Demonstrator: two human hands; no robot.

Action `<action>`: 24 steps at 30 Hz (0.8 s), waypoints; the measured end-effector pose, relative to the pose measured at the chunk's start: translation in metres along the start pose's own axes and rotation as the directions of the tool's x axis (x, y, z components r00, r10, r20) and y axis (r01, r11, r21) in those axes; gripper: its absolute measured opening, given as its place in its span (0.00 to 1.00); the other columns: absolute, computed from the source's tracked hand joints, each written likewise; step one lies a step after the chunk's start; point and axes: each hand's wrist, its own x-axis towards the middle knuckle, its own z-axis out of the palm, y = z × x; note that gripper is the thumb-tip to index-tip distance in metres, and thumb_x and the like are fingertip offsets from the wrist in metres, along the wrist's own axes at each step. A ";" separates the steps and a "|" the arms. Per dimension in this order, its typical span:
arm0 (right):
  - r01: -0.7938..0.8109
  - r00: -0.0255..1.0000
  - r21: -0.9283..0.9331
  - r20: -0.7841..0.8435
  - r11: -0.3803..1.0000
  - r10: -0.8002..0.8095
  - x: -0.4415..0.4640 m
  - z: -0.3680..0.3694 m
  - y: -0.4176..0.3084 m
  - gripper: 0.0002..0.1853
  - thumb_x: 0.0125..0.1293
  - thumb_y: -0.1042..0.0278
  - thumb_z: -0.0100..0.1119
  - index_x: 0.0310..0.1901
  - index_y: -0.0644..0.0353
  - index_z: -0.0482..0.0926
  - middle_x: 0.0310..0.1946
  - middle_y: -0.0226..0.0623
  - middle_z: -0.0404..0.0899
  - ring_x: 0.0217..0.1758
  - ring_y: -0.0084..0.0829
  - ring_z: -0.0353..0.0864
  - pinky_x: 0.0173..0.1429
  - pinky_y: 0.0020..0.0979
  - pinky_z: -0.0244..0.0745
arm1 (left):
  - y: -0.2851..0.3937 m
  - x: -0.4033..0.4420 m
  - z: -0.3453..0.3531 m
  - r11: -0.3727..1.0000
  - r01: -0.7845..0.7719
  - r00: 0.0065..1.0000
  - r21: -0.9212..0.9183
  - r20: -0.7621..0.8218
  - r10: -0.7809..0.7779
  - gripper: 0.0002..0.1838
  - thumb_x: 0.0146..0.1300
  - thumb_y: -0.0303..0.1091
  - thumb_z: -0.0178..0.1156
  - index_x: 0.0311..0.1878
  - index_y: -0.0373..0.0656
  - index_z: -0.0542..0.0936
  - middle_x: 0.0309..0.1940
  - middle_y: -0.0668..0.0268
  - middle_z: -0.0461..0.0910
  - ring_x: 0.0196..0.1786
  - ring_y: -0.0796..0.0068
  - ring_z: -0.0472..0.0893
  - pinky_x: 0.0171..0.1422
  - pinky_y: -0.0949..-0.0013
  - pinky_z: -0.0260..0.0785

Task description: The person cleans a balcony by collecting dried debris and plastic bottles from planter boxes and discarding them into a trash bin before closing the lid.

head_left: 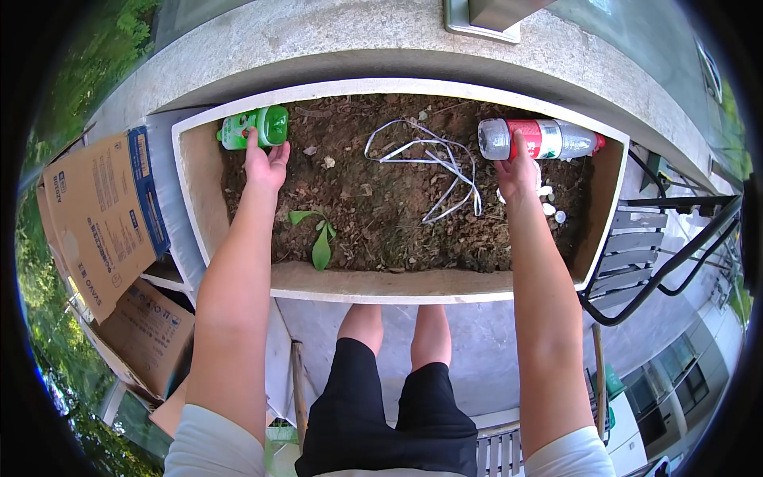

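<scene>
My left hand (265, 163) has its fingers round the lower side of a green bottle (273, 125), which lies on its side at the back left corner of a soil-filled planter (381, 285). At the back right, my right hand (518, 164) grips a clear plastic bottle (574, 140) with a red label and red cap, also lying sideways. Between the hands, a white strap (413, 144) lies in loose loops on the brown soil (342, 183). Several small white pieces (548, 208) sit beside my right hand. A green leafy plant (321, 249) grows near the front left.
Cardboard boxes (103, 215) are stacked left of the planter. On the right stands a slatted chair (632, 258) with a black metal armrest (675, 262). A concrete ledge (318, 63) runs behind the planter, with a metal post base (485, 28) on it.
</scene>
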 end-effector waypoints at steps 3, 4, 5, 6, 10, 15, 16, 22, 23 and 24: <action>-0.003 1.000 0.023 -0.005 1.000 0.003 -0.001 -0.002 -0.002 0.32 0.63 0.49 0.70 0.64 0.52 0.69 0.58 0.33 0.78 0.61 0.35 0.76 0.70 0.40 0.65 | 0.005 -0.015 0.003 1.000 -0.002 1.000 0.011 -0.022 0.002 0.33 0.61 0.57 0.67 0.62 0.51 0.69 0.53 0.62 0.68 0.51 0.66 0.69 0.54 0.60 0.72; -0.003 1.000 0.023 -0.009 1.000 0.003 0.000 -0.004 0.000 0.32 0.63 0.50 0.70 0.64 0.51 0.69 0.58 0.33 0.78 0.61 0.35 0.76 0.68 0.40 0.66 | 0.008 -0.015 -0.001 1.000 0.006 1.000 -0.008 0.003 -0.006 0.32 0.61 0.57 0.67 0.61 0.50 0.69 0.53 0.62 0.68 0.51 0.66 0.69 0.55 0.60 0.72; -0.006 0.999 0.027 -0.042 1.000 0.007 0.002 -0.006 0.002 0.31 0.63 0.52 0.70 0.64 0.49 0.69 0.57 0.31 0.78 0.59 0.33 0.77 0.65 0.39 0.68 | 0.012 -0.015 -0.004 0.999 0.017 0.999 -0.027 0.028 -0.016 0.32 0.61 0.57 0.66 0.61 0.49 0.70 0.53 0.61 0.68 0.51 0.66 0.69 0.55 0.59 0.72; 0.028 0.999 0.050 -0.017 0.998 -0.027 -0.002 -0.007 0.003 0.31 0.62 0.52 0.70 0.64 0.49 0.69 0.57 0.31 0.78 0.58 0.33 0.77 0.64 0.41 0.69 | 0.011 -0.018 -0.005 0.998 0.034 0.998 -0.044 0.055 -0.032 0.32 0.62 0.56 0.66 0.60 0.48 0.70 0.53 0.61 0.68 0.51 0.65 0.69 0.56 0.59 0.72; 0.043 0.999 0.069 -0.016 0.997 -0.042 -0.021 -0.014 0.006 0.25 0.65 0.58 0.67 0.61 0.54 0.72 0.52 0.33 0.81 0.54 0.31 0.81 0.59 0.40 0.76 | 0.013 -0.032 -0.018 0.994 0.021 0.989 -0.107 0.145 -0.005 0.31 0.64 0.52 0.65 0.63 0.45 0.70 0.60 0.59 0.68 0.59 0.59 0.70 0.63 0.52 0.73; -0.047 0.990 0.211 0.140 0.976 0.018 -0.030 -0.031 0.022 0.25 0.69 0.56 0.62 0.63 0.54 0.69 0.56 0.34 0.78 0.56 0.33 0.79 0.62 0.40 0.74 | 0.008 -0.073 -0.039 0.997 -0.003 0.982 -0.082 0.188 0.019 0.32 0.63 0.48 0.65 0.65 0.45 0.68 0.61 0.61 0.71 0.60 0.62 0.72 0.64 0.54 0.71; -0.069 0.985 0.241 0.170 0.968 0.028 -0.033 -0.035 0.024 0.26 0.69 0.55 0.61 0.64 0.54 0.68 0.58 0.34 0.77 0.57 0.34 0.78 0.63 0.39 0.73 | 0.006 -0.072 -0.048 0.997 -0.002 0.981 -0.082 0.195 0.018 0.29 0.65 0.47 0.64 0.64 0.46 0.70 0.59 0.63 0.75 0.59 0.64 0.75 0.61 0.56 0.71; -0.066 0.955 0.282 0.295 0.957 -0.021 -0.072 -0.047 0.031 0.30 0.72 0.57 0.59 0.70 0.56 0.62 0.64 0.39 0.73 0.65 0.40 0.75 0.69 0.47 0.71 | -0.018 -0.113 -0.078 0.996 0.011 0.955 0.092 0.293 -0.038 0.20 0.67 0.41 0.63 0.60 0.47 0.74 0.53 0.66 0.81 0.55 0.70 0.79 0.56 0.61 0.72; -0.068 0.953 0.284 0.303 0.956 -0.022 -0.081 -0.048 0.033 0.30 0.72 0.57 0.59 0.70 0.57 0.62 0.64 0.40 0.73 0.65 0.40 0.75 0.69 0.48 0.71 | -0.023 -0.123 -0.079 0.991 0.032 0.951 0.130 0.302 -0.070 0.21 0.67 0.42 0.63 0.60 0.46 0.74 0.53 0.66 0.81 0.54 0.69 0.79 0.57 0.61 0.72; -0.069 0.950 0.286 0.311 0.956 -0.024 -0.088 -0.049 0.034 0.30 0.72 0.57 0.59 0.70 0.57 0.62 0.64 0.40 0.74 0.65 0.40 0.76 0.69 0.49 0.71 | -0.028 -0.130 -0.080 0.985 0.050 0.945 0.167 0.310 -0.101 0.21 0.67 0.42 0.63 0.60 0.46 0.74 0.53 0.65 0.80 0.54 0.68 0.79 0.57 0.61 0.72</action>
